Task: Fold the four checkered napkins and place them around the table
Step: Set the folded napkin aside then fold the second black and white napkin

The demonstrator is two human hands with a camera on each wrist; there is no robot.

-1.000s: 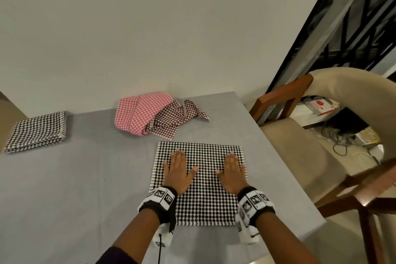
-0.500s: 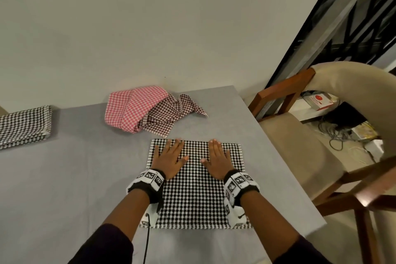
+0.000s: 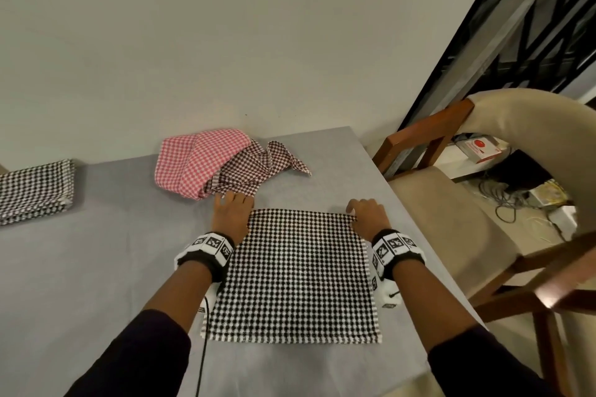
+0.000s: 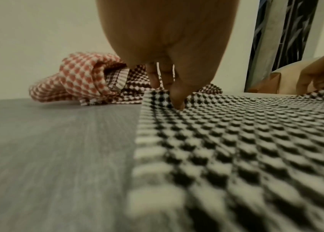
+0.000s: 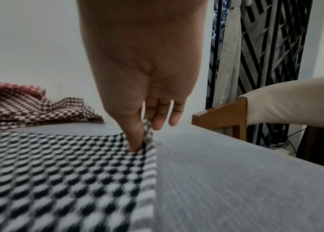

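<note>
- The step in hand looks like the first fold of the black-and-white napkin [image 3: 295, 274], which lies flat on the grey table [image 3: 96, 267], just this side of the pink napkin [image 3: 196, 164].
- The left hand [image 3: 233, 216] is at the napkin's far left corner, the one nearest the pink napkin; the left wrist view shows thumb and fingers [image 4: 176, 95] closed on the cloth edge.
- The right hand [image 3: 367, 217] pinches the far right corner, lifted a little off the table.
- To fold well, I would raise both corners level, bring them straight toward the near edge, match corner to corner, then press the crease flat.
- Pulling unevenly would probably skew the cloth, since it looks soft and limp.
- The cloth is a smooth square with small checks and a fringed border.
- The brown napkin [image 3: 254, 167] lies crumpled against the pink one, both unfolded.
- Another black-and-white napkin [image 3: 34, 192], already folded, sits well to the left of the pink one.
</note>
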